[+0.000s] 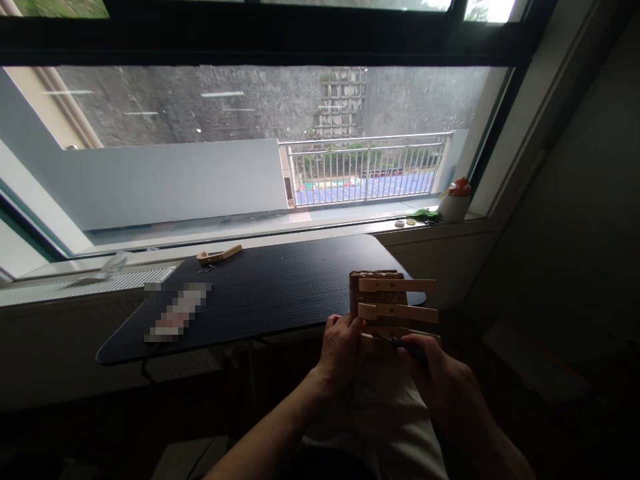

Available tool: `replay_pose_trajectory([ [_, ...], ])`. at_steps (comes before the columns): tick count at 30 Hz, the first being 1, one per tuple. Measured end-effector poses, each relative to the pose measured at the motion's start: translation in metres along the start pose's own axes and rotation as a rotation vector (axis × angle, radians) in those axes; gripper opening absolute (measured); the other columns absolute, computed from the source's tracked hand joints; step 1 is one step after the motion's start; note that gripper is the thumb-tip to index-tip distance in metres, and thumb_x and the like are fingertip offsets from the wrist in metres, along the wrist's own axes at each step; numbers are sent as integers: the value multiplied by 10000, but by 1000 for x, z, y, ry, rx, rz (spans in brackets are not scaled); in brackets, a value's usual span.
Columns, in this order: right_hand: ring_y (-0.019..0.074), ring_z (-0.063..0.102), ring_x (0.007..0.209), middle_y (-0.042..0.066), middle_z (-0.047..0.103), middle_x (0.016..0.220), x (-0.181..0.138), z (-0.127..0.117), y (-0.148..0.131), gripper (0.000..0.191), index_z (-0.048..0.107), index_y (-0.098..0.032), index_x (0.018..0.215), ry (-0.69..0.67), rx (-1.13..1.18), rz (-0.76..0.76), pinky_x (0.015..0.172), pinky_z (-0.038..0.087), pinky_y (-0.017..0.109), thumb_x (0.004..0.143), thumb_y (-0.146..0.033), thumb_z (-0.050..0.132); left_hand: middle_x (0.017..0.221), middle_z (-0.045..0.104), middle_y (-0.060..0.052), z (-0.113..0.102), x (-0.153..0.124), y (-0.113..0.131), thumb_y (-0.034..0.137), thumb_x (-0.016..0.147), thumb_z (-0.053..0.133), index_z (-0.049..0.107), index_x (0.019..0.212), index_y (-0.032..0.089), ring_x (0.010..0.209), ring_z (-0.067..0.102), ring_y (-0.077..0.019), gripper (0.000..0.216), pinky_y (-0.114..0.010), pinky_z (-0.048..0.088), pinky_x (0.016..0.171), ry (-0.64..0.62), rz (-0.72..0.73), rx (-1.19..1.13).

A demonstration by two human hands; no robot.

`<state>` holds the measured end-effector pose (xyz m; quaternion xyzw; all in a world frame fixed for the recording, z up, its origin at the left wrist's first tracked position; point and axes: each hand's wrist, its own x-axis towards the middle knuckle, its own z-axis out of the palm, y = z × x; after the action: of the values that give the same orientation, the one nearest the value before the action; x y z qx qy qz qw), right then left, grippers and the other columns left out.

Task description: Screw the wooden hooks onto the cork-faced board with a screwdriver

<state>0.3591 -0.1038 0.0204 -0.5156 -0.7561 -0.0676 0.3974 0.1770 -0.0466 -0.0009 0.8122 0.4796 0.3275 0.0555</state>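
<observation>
My left hand grips the left edge of a rough brown wooden board, which is over my lap at the table's near right corner. Several light wooden hooks lie across the board one below another, their ends sticking out to the right. My right hand is closed around the dark handle of a screwdriver. The screwdriver's tip points left at the lowest hook, close to my left fingers; in the shade I cannot make out the screw there.
A dark folding table stands before the window. On it lie a loose wooden hook, a few small screws and a blurred-out packet. A white pot and tape rolls sit on the sill.
</observation>
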Motion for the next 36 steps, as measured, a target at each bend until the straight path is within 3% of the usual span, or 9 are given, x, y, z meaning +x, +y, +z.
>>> replay_pose_trajectory([
  [3,137,663,652,31,694,848,0,0,-2,181,537,-207,1006,6,-3,-9,565,488,218,892,-308,440,881,608,-30,0,0,0,192,750,535,569,926,215,815,549,-193,181,-348,344,832,10,-1,-3],
  [11,101,621,628,6,655,784,2,1,-11,182,540,-221,1023,-40,46,-222,586,453,197,899,-223,407,879,608,-28,2,0,0,214,783,518,570,919,217,807,551,-186,146,-351,346,839,15,4,-4],
  [20,122,664,618,35,705,844,1,4,1,195,546,-190,1016,23,41,-14,549,477,201,895,-315,458,892,601,-31,-1,0,0,203,758,545,561,939,209,838,548,-192,182,-354,337,852,-12,7,5],
  [32,103,625,631,18,665,828,2,3,-8,149,534,-212,997,-22,65,-164,572,453,198,889,-246,437,880,597,-17,1,-1,-2,197,760,538,558,927,218,815,544,-182,170,-346,337,847,5,-2,13],
  [36,118,636,649,23,667,815,0,6,-2,133,532,-212,981,-32,93,-97,587,465,212,894,-279,456,889,597,-29,1,-1,-2,203,763,529,560,936,211,822,545,-188,176,-352,334,855,-10,-1,1],
])
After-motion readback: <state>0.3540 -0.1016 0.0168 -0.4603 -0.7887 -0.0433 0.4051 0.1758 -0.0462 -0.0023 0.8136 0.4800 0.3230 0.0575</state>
